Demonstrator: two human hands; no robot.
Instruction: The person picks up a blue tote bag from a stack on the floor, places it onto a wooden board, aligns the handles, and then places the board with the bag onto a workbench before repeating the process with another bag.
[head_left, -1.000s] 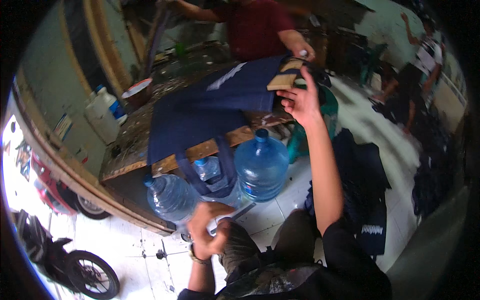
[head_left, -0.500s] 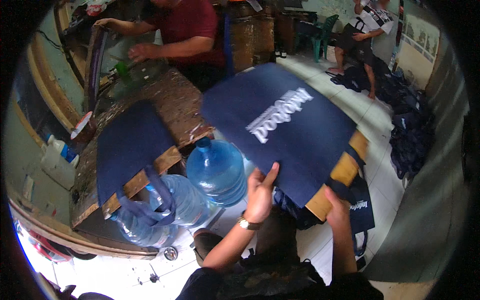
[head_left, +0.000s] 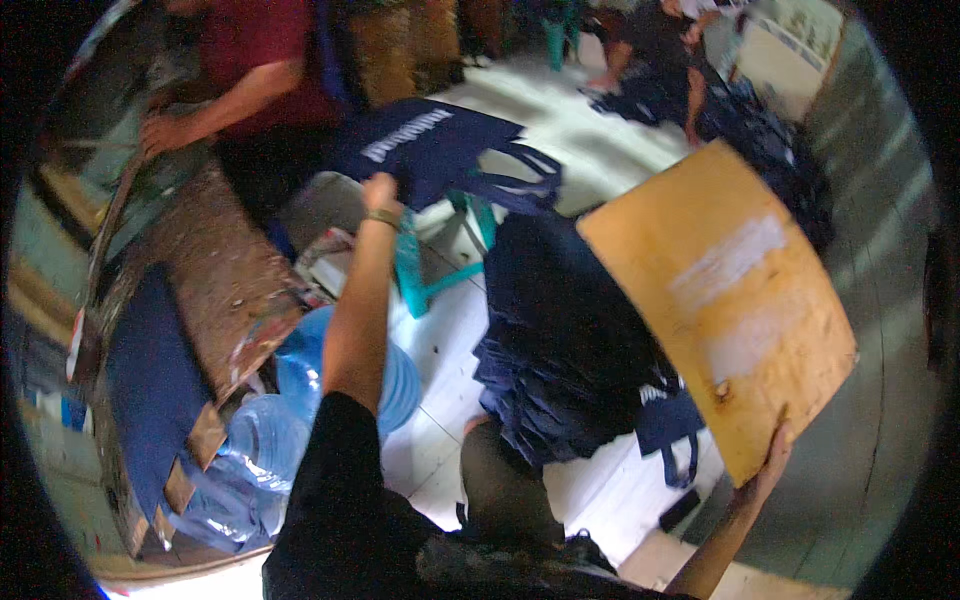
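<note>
My left hand, a watch on its wrist, reaches far forward and grips the near edge of a navy tote bag. That bag has white print and lies flat over a green stool, its handles trailing to the right. In my right hand is a bare yellow-brown wooden board with pale worn patches, gripped by its lower edge and tilted. Between the two hands rises a heap of dark navy bags. Motion blurs my left fingers somewhat.
At left stands a worn wooden table with another navy bag on it. Large blue water bottles sit below its edge. A co-worker in a maroon shirt works behind it. Another person sits far right, by more navy bags.
The printed bag has come off the board; my left hand has carried it forward and left onto the stool. My right hand has moved right with the bare board. The view has turned right.
</note>
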